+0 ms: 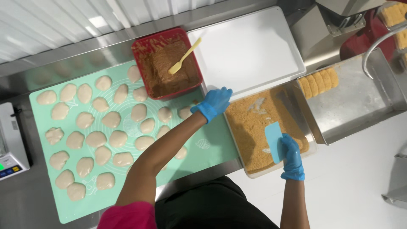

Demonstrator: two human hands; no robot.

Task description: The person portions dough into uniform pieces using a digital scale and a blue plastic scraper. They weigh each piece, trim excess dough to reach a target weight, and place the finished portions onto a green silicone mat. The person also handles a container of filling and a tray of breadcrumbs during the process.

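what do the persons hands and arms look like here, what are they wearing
Both hands wear thin, bright blue disposable gloves ending at the wrist: left hand, right hand. The forearms are bare. A pink sleeve covers the left upper arm; no sleeve shows on the right arm. No watch or jewellery is visible.

A commercial food-preparation kitchen: a stainless steel worktop [34, 203] carries a green silicone baking mat [212, 146] covered in rows of dough pieces [96, 138], a tray of breadcrumbs [250, 123], a digital scale [10, 148], and metal pans, handled with blue gloves.
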